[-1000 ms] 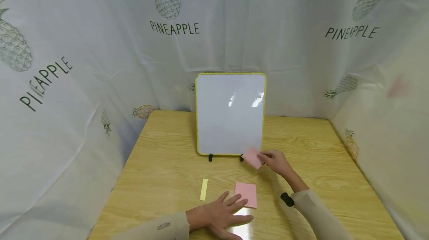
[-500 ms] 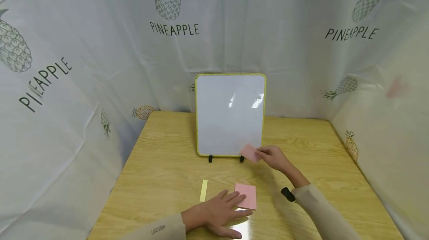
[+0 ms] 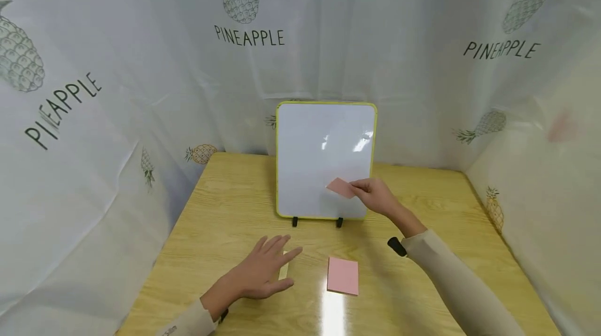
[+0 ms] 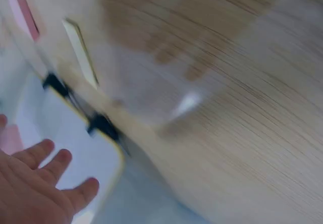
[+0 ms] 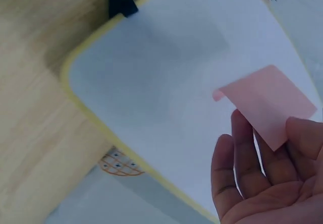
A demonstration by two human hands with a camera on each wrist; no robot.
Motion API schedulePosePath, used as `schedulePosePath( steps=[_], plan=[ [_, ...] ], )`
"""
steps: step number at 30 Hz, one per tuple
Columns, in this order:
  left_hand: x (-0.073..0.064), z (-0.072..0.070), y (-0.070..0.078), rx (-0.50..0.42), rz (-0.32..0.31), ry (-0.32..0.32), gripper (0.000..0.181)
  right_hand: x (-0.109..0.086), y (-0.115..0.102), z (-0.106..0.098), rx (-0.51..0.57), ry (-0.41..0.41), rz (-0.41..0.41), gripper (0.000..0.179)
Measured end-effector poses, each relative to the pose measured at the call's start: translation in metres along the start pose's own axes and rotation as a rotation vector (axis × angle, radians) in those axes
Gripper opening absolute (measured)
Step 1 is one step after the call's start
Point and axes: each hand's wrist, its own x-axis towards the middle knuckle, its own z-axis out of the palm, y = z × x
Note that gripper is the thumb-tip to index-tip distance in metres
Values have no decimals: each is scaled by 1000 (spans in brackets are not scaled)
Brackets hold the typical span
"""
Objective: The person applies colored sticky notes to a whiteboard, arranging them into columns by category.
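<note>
At the back of the tabletop point(image 3: 225, 195) stood the board point(image 3: 319, 143). The left grip point(image 3: 260, 272), spread and holding nothing, had shifted leftward off the pad point(image 3: 343, 276). The right grip point(image 3: 379, 199), the nearer to the board, pinched the note point(image 3: 339, 187), which jutted leftward before the board's lower right (higher than half a second earlier). The strip point(image 4: 79, 52) lay near the left grip.

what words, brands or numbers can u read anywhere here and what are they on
"PINEAPPLE": white pineapple-print sheet, at the back, left of centre
"PINEAPPLE": same sheet, toward the right
"PINEAPPLE": same sheet, at left, slanting upward, its N broken up by a fold
Left sleeve: lettering cut off by the picture's edge, too small to read surely
No writing shows on the whiteboard, held pink sticky note or pink sticky-note pad
</note>
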Motion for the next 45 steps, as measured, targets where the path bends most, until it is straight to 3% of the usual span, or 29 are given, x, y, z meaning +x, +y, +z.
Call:
schedulePosePath(
  steps=[7, 11, 18, 25, 34, 45],
  plan=[
    [-30, -15, -34, 17, -225, 152, 62, 39, -28, -9, -2, 34, -98, 28],
    [-41, -18, -45, 47, -324, 209, 59, 61, -45, -18, -70, 58, -138, 27],
    [-59, -15, -51, -5, -418, 246, 58, 93, -67, -21, -151, 167, -214, 27],
    [-69, -9, -54, -6, -514, 258, 64, 123, -89, -17, -192, 305, -311, 25],
    [-75, -7, -53, -12, -532, 272, 65, 150, -106, -18, -303, 399, -378, 27],
    [-77, -9, -51, -30, -517, 283, 65, 157, -94, 9, -482, 504, -557, 17]
  ],
)
